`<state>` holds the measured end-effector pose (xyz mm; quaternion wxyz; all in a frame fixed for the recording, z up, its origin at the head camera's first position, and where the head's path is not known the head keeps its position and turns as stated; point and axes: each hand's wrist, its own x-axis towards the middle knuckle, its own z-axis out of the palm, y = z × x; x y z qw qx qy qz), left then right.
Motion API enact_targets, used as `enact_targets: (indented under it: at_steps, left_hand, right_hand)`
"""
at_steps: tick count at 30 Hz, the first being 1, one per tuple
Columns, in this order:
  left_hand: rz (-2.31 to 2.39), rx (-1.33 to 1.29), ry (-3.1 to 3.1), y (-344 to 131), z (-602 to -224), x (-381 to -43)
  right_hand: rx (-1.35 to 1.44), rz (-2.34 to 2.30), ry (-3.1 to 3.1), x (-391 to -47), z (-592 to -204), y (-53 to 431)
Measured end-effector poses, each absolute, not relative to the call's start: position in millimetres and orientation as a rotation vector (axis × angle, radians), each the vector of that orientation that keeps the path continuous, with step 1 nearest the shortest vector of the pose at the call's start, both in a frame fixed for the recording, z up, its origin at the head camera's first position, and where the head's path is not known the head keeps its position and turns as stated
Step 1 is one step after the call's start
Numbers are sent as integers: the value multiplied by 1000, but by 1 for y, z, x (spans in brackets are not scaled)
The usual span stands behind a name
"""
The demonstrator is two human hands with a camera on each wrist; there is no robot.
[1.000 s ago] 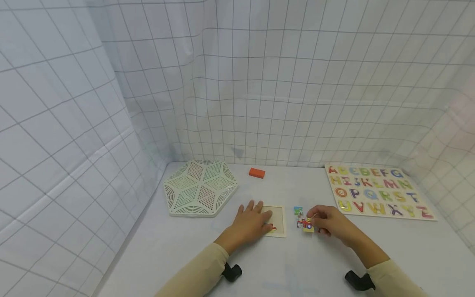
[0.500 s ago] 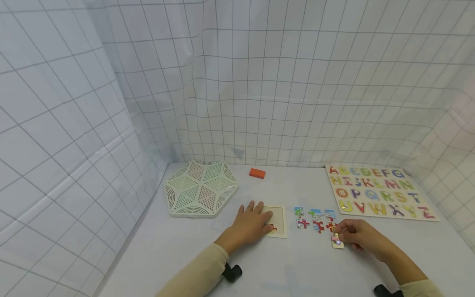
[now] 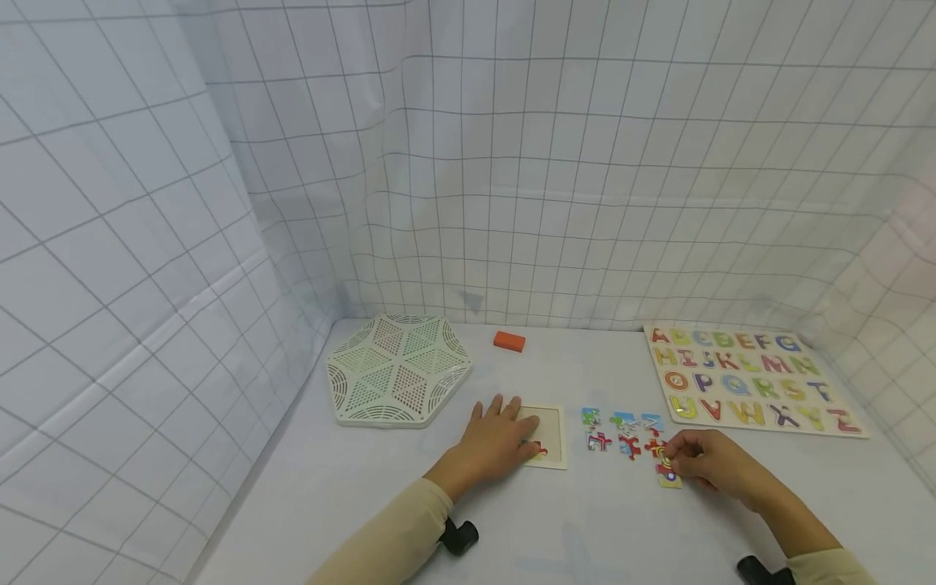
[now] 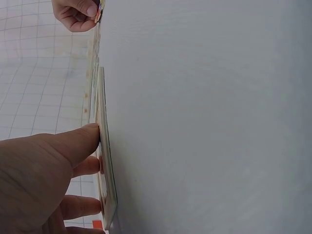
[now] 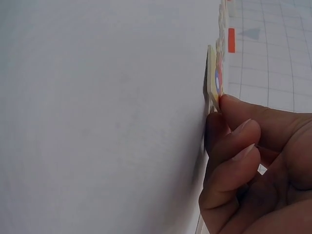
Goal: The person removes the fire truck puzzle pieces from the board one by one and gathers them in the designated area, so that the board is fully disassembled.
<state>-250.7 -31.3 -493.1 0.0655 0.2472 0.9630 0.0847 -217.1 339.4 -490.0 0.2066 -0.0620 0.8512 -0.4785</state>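
Note:
My left hand (image 3: 491, 443) rests with spread fingers on a small square wooden puzzle tray (image 3: 550, 424), covering its left part. A red-and-yellow jigsaw piece (image 3: 540, 449) shows inside the tray beside the thumb. To the right, my right hand (image 3: 708, 461) pinches a jigsaw piece (image 3: 669, 478) with a yellow lower edge between thumb and fingers. In the right wrist view this piece (image 5: 212, 78) is slightly tilted, with a shadow along its underside. Several other jigsaw pieces (image 3: 629, 446) lie in loose rows between the tray and my right hand.
A wooden alphabet board (image 3: 738, 382) lies at the back right. At the back left is a pale hexagonal perforated board (image 3: 398, 366). A small orange block (image 3: 509, 341) lies near the back, before a gridded white curtain (image 3: 541, 203).
My right hand has carried the pinched jigsaw piece rightward, away from the tray, to the right end of the loose pieces. My left hand stays on the tray.

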Motion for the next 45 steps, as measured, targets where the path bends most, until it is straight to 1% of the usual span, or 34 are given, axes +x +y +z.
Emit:
enact_targets:
  at_steps: [12, 20, 32, 45]
  left_hand:
    - [245, 740, 2900, -31, -493, -251]
    - [256, 756, 2888, -34, -489, -250]
    - [265, 736, 2879, -51, -489, -257]
    - [252, 694, 2866, -60, -487, -258]
  right_hand:
    - [-199, -1282, 2426, -217, -491, 340]
    - [-214, -1287, 2473, -226, -482, 326]
    - [-285, -1377, 2382, -245, -465, 278]
    - [-376, -1415, 2288, -260, -475, 208]
